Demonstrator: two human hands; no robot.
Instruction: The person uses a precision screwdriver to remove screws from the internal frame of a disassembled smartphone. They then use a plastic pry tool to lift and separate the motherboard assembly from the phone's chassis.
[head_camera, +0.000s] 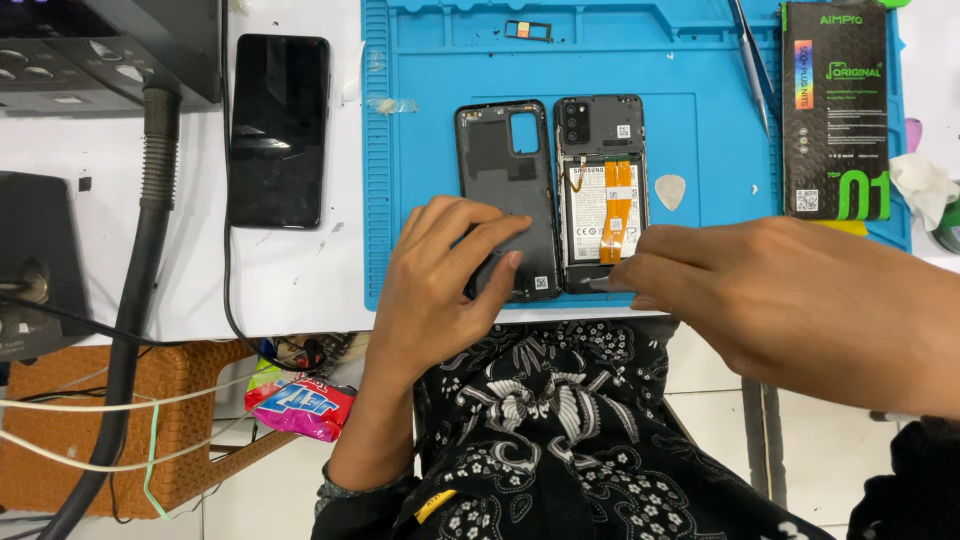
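On the blue mat (420, 150), the open phone (601, 190) lies just right of its back cover (505, 190). The left hand (440, 285) presses flat on the cover, holding nothing. The right hand (760, 300) pinches a thin tool (598, 283) at the phone's bottom edge; a slip could likely nick the orange flex (617, 215).

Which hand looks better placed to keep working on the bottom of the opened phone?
Probably the right hand: its fingertips pinch a small tool at the bottom edge of the opened phone. The left hand lies flat on the back cover beside it.
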